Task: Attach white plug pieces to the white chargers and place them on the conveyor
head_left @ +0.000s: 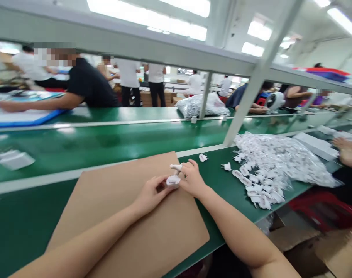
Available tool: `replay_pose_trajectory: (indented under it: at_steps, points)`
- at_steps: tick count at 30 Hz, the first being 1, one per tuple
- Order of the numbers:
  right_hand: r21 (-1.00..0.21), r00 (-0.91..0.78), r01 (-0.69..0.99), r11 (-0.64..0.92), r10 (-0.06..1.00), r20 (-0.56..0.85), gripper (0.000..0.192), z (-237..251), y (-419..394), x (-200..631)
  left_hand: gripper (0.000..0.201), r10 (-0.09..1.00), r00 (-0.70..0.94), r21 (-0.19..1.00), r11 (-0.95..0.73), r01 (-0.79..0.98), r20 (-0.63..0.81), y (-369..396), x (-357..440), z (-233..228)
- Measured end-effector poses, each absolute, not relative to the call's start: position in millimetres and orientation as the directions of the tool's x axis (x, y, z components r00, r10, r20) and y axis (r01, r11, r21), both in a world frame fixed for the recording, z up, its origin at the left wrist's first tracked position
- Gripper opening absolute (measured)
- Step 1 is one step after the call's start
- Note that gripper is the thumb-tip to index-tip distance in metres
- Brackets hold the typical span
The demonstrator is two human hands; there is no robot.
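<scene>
A small white plug adapter (173, 180) is held just above a sheet of brown cardboard (118, 189). My left hand (149, 196) pinches it from the left with thumb and fingers. From the right, my right hand (193, 178) closes in with its thumb against the adapter. A white covering, like a finger cot, shows on the right index finger, which reaches over the top. The adapter's underside is hidden by my fingers. Right of my hands, a single plug adapter (203, 157) and another adapter (226, 166) lie loose on the green bench.
A clear bag of white adapters (291, 158) spills a pile (263, 189) onto the bench at right. A grey post (248, 96) rises behind. White pieces (15, 159) lie on the green belt (106, 141). Co-workers sit opposite; another person's hand (345, 144) is at far right.
</scene>
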State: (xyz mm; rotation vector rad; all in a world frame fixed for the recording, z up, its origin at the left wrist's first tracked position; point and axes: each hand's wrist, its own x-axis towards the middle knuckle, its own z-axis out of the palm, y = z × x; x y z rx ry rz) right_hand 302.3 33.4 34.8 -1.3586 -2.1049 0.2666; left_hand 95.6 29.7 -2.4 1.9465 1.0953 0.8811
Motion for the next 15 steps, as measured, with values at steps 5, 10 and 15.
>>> replay_pose_trajectory:
  at_steps: [5,10,15]
  points:
    - [-0.461,0.084,0.885,0.069,0.949,0.303,0.049,23.4,60.3,343.2,0.066,0.942,0.315,0.813,-0.270,0.516,0.114,74.2,85.9,8.9]
    - [-0.479,0.186,0.873,-0.091,0.970,0.154,0.048,15.6,68.6,365.6,0.059,0.985,0.048,0.708,-0.152,0.689,0.164,164.4,63.0,31.2]
    - [-0.617,0.225,0.783,-0.080,0.961,0.162,0.045,18.7,66.8,363.2,0.053,0.978,-0.156,0.565,0.051,0.823,0.139,220.2,22.9,23.3]
